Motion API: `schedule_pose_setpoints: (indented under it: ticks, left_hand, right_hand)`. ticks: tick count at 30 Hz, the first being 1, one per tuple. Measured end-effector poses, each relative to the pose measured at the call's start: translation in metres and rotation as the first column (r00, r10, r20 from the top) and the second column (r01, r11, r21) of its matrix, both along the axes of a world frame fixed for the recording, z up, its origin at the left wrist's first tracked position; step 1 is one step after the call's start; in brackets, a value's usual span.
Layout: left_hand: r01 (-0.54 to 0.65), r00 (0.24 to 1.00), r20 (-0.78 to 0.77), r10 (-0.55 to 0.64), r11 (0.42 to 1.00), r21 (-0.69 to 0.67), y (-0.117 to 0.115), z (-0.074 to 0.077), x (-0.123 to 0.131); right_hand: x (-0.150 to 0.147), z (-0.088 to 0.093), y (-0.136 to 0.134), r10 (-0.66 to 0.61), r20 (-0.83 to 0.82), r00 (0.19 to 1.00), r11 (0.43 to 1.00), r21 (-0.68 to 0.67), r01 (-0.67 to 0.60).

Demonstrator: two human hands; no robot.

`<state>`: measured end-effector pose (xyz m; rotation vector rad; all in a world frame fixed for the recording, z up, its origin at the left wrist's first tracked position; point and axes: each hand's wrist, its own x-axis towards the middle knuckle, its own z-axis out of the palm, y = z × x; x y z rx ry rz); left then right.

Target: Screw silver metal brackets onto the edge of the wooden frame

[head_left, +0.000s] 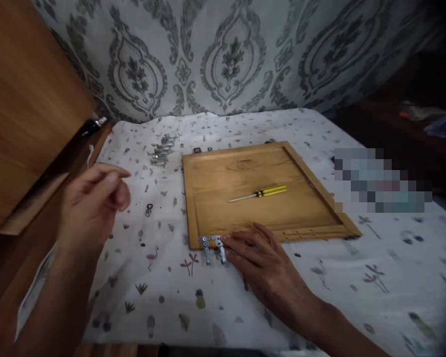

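Note:
A square wooden cabinet door [223,208] with a raised border lies flat on the tablecloth. On its near left edge sit two metal hinges, a left hinge [205,247] and a right hinge [220,247], side by side. My right hand [271,272] rests along the near edge, fingers stretched out, its fingertips touching or just beside the right hinge. A yellow and black screwdriver [269,192] lies on the door panel. To the left of the door, my left hand [94,201] is raised over the cloth with thumb and fingers drawn together; anything between them is hidden.
Several more metal hinges [163,149] lie in a row on the patterned tablecloth [163,307] behind the door's left corner. A wooden panel [33,109] stands at the left. Patterned grey fabric [230,59] hangs behind the table. A blurred-out object [382,183] lies at the right.

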<state>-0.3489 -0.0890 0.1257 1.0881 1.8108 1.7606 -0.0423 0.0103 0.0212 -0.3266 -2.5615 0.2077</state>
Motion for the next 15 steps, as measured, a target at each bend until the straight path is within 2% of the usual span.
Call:
schedule_pose_setpoints:
  ticks: [1, 2, 5, 9, 12, 15]
  left_hand:
    - [-0.039, 0.973, -0.232, 0.005, 0.989, -0.142, 0.007, -0.005, -0.007]
    - [-0.044, 0.95, -0.311, -0.024, 0.977, -0.211, 0.015, -0.012, -0.014]
    - [-0.075, 0.888, -0.452, -0.081, 0.946, -0.315, 0.041, -0.037, -0.039]
    - [-0.178, 0.776, -0.624, -0.09, 0.918, -0.354, 0.064, -0.065, -0.064]
    - [-0.241, 0.706, -0.701, -0.103, 0.895, -0.374, 0.072, -0.073, -0.074]
    - [-0.281, 0.661, -0.739, -0.127, 0.872, -0.402, 0.078, -0.075, -0.08]
  right_hand:
    - [0.0, -0.001, 0.0, 0.0, -0.021, 1.0, 1.0, 0.006, 0.0]
    - [-0.001, -0.003, 0.0, 0.0, -0.038, 0.999, 1.0, 0.012, 0.0]
    - [-0.002, -0.005, -0.001, -0.011, -0.071, 0.997, 1.0, 0.014, 0.012]
    - [-0.003, -0.005, -0.001, -0.022, -0.07, 0.997, 1.0, 0.0, 0.022]
    - [-0.003, -0.005, 0.001, -0.018, -0.082, 0.997, 1.0, 0.01, 0.019]
    - [-0.002, -0.008, 0.001, -0.015, -0.078, 0.997, 1.0, 0.002, 0.016]
